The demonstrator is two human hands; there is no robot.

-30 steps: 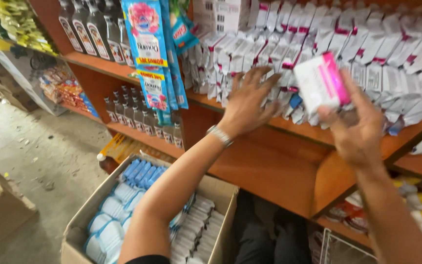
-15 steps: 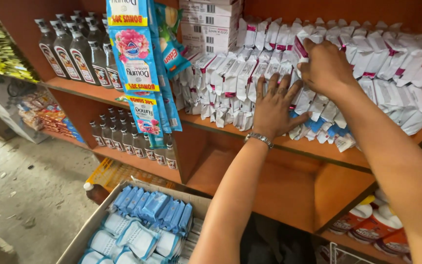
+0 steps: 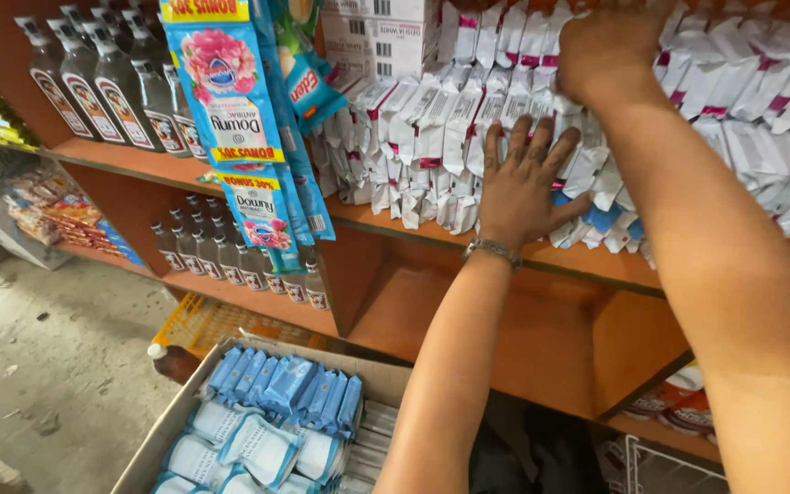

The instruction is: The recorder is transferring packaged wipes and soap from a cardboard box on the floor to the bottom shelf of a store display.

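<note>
Wooden shelf (image 3: 386, 224) stacked with white packets (image 3: 432, 137); my left hand (image 3: 521, 183) flat against them, fingers spread; my right hand (image 3: 605, 46) higher on the packets, fingers' grip unclear; cardboard box (image 3: 176, 421) below

Orange-brown wooden shelves (image 3: 468, 302) fill the view, their lower bays in shadow; a dusty grey concrete floor (image 3: 38, 366) spreads at lower left, littered with small scraps, under dim light

White-and-pink packets (image 3: 432, 137) stand packed (some tilted) along the wooden shelf (image 3: 395, 224).
</note>
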